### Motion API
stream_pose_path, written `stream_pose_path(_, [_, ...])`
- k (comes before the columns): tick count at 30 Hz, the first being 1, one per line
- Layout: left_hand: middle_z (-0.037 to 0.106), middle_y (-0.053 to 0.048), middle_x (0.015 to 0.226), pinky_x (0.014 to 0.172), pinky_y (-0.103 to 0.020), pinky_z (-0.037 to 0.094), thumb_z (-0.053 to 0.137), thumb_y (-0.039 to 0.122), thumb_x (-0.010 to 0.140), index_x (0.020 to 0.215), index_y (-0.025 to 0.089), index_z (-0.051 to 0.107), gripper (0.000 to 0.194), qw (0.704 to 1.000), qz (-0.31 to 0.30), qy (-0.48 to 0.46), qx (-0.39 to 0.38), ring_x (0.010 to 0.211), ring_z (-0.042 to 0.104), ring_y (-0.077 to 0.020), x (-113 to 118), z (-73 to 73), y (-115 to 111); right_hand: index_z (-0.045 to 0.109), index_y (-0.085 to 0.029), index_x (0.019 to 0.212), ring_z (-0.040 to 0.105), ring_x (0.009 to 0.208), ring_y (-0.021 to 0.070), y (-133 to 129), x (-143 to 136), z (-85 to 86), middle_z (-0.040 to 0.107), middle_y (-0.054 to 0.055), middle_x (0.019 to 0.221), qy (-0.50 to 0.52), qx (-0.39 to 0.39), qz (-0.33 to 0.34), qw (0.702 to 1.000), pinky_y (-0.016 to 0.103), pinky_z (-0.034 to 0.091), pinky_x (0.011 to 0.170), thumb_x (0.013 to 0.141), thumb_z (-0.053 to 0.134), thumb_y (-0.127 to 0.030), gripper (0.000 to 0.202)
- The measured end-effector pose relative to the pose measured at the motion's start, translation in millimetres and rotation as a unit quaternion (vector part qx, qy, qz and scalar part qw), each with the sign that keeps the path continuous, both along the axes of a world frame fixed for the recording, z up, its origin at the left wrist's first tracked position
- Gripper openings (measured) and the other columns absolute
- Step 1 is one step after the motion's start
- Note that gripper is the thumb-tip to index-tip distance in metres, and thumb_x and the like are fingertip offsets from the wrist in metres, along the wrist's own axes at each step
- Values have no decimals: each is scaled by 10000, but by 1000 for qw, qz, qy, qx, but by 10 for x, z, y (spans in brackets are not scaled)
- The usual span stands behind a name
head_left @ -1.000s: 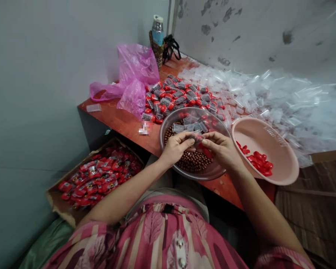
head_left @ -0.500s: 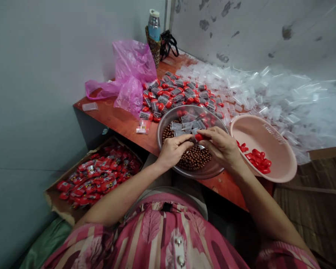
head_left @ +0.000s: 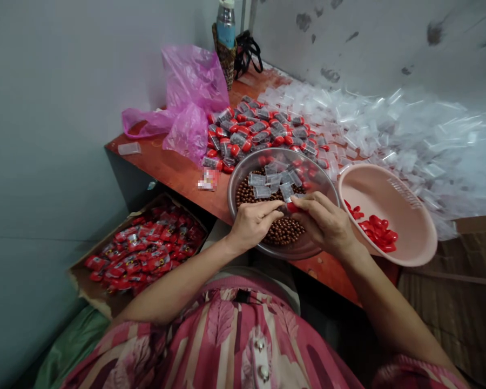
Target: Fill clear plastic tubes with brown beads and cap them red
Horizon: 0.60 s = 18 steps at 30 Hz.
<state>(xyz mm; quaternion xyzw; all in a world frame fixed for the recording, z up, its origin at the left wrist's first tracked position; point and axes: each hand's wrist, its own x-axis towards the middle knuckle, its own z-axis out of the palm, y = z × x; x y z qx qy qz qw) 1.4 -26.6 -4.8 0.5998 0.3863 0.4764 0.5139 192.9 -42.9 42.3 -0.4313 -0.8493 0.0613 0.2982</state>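
Note:
Over a metal bowl (head_left: pixel 243 162), my left hand (head_left: pixel 254 222) pinches a small clear plastic container whose contents look dark; fingers cover most of it. My right hand (head_left: pixel 326 219) grips a red cap (head_left: pixel 292 207) at the container's right end. Beneath both hands lie brown round beads (head_left: pixel 284 231) in the bowl. Several clear empty containers (head_left: pixel 262 192) rest on the beads towards the bowl's far side. To the right of my right hand, red caps (head_left: pixel 378 232) sit in a pink plastic basin (head_left: pixel 413 221).
Behind the bowl are piled red-capped filled containers (head_left: pixel 263 127). A heap of clear containers (head_left: pixel 409 129) spreads at the right. On the red table (head_left: pixel 162 162) lies a pink plastic bag (head_left: pixel 194 81), with a flask (head_left: pixel 225 27) behind. A carton (head_left: pixel 85 281) holding red packets (head_left: pixel 146 251) is lower left.
Both hands have come slightly lower and nearer to my body, still holding the container and red cap together. The whole view has shifted a little.

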Motion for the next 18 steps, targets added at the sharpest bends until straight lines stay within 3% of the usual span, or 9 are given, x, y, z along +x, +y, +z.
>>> stream_pose_path(3, [782,-19,946,861,-328,541,686,231,777,937,225,791,192,998,-30,-18,-50,884,716,-224,16,-2,66,690,-246,1085,642,795,191,75,0,68,656,60,863,54,-84,-12,995,322,542,725,886,609,-280,218])
stream_pose_path(5, [776,-31,932,809,-339,568,714,258,748,926,192,786,203,986,-65,-81,-128,855,711,-222,34,4,128,709,-252,1019,643,805,201,143,4,114,671,45,866,135,-175,-30,975,347,539,757,849,656,-344,200])
stream_pose_path(7, [764,-36,928,736,-336,594,759,275,698,920,175,775,244,957,-91,-168,-216,824,704,-209,48,20,185,698,-255,984,650,794,201,212,21,141,685,30,880,266,-254,-64,928,348,539,750,817,675,-384,212])
stream_pose_path(10, [746,-27,944,709,-308,605,816,221,617,931,182,760,322,918,-98,-255,-289,822,692,-175,51,50,231,642,-267,980,655,743,186,304,75,116,692,17,908,457,-335,-88,820,320,534,658,775,666,-382,236])
stream_pose_path(12, [738,-25,965,741,-295,602,825,165,588,943,191,754,363,908,-96,-276,-301,843,686,-158,45,65,234,610,-285,1000,637,696,163,353,121,44,689,-3,884,492,-376,-80,781,280,502,588,746,667,-360,270])
stream_pose_path(14, [733,-25,983,767,-289,598,820,131,579,955,198,751,387,904,-97,-290,-300,864,680,-150,39,73,225,612,-280,1003,604,660,142,385,156,-64,678,-19,830,418,-395,-80,814,254,471,571,733,695,-348,290])
stream_pose_path(16, [728,-19,982,784,-282,593,817,119,584,965,204,749,396,904,-97,-300,-289,878,674,-145,34,75,213,644,-240,927,581,651,143,400,164,-184,664,-16,762,259,-383,-74,884,260,462,601,727,723,-360,246])
stream_pose_path(18, [724,-13,956,802,-284,588,819,127,594,963,201,749,383,906,-97,-301,-280,871,670,-141,29,73,205,657,-200,803,575,654,158,404,146,-282,652,-2,703,103,-360,-53,926,282,464,644,734,719,-376,199])
